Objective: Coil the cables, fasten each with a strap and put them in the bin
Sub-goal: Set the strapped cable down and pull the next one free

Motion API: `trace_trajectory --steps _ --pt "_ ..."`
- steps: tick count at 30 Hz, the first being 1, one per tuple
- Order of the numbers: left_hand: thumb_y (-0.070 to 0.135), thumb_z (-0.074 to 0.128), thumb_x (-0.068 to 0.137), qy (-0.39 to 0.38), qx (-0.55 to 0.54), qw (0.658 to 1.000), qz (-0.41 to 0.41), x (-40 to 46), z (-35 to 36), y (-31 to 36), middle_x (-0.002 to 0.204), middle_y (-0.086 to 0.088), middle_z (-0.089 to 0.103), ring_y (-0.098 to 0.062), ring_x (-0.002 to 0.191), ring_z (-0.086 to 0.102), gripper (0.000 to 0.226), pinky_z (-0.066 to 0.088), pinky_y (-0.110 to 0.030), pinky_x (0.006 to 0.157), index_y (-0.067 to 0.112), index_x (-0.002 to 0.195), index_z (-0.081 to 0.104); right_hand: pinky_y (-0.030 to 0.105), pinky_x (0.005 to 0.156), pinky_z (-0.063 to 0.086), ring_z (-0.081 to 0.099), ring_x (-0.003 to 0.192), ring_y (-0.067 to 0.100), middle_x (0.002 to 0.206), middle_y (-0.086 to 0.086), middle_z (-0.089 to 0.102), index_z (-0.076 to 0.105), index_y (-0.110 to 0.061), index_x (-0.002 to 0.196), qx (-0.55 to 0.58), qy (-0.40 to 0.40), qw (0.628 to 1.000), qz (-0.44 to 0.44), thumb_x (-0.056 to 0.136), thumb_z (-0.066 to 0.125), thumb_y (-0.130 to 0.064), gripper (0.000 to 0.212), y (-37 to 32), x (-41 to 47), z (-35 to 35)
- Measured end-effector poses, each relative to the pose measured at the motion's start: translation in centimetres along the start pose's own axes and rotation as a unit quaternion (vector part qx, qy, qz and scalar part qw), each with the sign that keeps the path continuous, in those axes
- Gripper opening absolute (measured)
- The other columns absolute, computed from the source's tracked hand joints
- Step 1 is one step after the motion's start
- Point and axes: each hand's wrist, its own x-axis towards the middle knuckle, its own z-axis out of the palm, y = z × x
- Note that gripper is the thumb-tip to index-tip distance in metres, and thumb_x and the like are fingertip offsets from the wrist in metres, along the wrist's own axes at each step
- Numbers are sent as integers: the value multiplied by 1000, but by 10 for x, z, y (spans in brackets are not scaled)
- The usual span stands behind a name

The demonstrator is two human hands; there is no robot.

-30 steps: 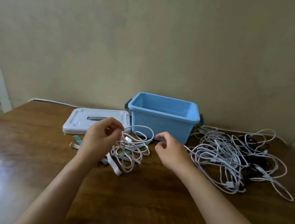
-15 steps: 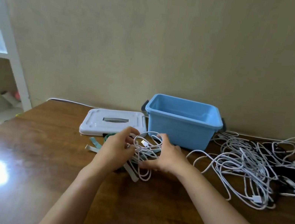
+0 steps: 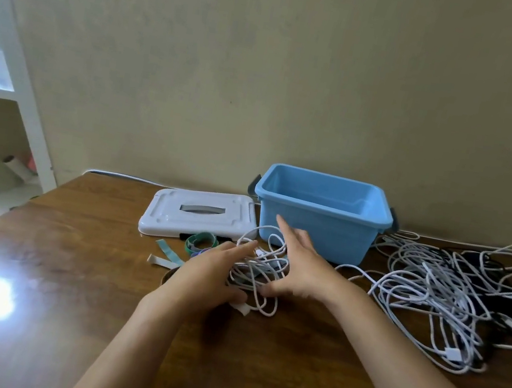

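While bare table [image 3: 50, 261] extends to the left edge, the white lid [image 3: 198, 214] and straps [image 3: 200, 242] lie left of centre. Left hand [image 3: 207, 273] and right hand [image 3: 299, 269] flank the loose white cable [image 3: 260, 270], each grip released, fingers straight. Behind stands the blue bin [image 3: 315, 234]; tangled cables [image 3: 454, 294] crowd the right edge.
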Motion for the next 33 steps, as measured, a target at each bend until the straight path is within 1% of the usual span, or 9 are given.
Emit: trace_trajectory --steps 3,6,9,12,17,22,25,28,33 --pt "27 70 91 -1 30 1000 7 1 1 -2 152 10 45 -12 131 50 76 48 -31 101 47 153 31 39 122 30 22 153 17 169 -10 10 19 -22 163 -73 13 997 -27 82 79 -40 102 -1 -2 -9" --pt "29 65 95 -10 35 999 10 3 2 -3 148 8 46 -14 126 53 69 50 -30 96 49 152 32 37 116 37 38 146 20 162 0 38 41 -19 155 -85 5 996 -11 94 61 -47 69 -10 -9 -8" --pt "32 61 98 -25 58 998 18 4 4 -3 147 7 44 -15 128 50 68 48 -30 96 50 154 26 38 90 46 60 116 26 125 1 68 64 -27 124 -43 62 997 34 104 37 -55 44 -13 -12 4" --pt "36 56 101 -42 74 996 23 4 6 -2 154 6 36 -17 139 40 68 42 -34 107 47 157 18 36 68 40 59 84 20 86 -2 62 56 -23 87 30 102 992 72 108 25 -54 49 -13 -8 11" --pt "44 47 104 -53 73 995 46 5 8 -1 155 1 33 -21 139 38 65 39 -35 112 41 160 12 32 63 41 58 82 16 99 -3 64 51 -26 108 36 104 990 92 105 46 -37 12 -7 2 15" --pt "34 50 105 -30 72 996 47 5 9 -3 154 4 38 -19 137 44 58 44 -35 108 40 155 22 31 79 44 58 87 13 99 -3 60 33 -26 130 126 65 982 121 95 69 -34 51 -3 4 10" --pt "28 53 103 -15 76 996 39 5 9 1 151 3 40 -20 135 46 62 44 -35 107 38 154 21 31 76 44 60 94 20 102 1 60 55 -17 118 74 41 984 154 91 72 -43 42 -2 9 7" --pt "27 57 101 -5 65 997 36 4 8 4 148 5 45 -18 132 49 60 45 -33 104 40 151 28 30 53 31 42 61 16 69 -2 44 48 -20 70 35 13 984 171 93 67 -45 39 -2 10 4" --pt "23 66 96 1 8 999 37 2 5 8 140 9 54 -13 125 55 51 52 -29 99 38 140 45 31 62 39 56 80 24 92 11 65 69 -2 98 41 -5 988 152 95 59 -17 18 -4 6 3"
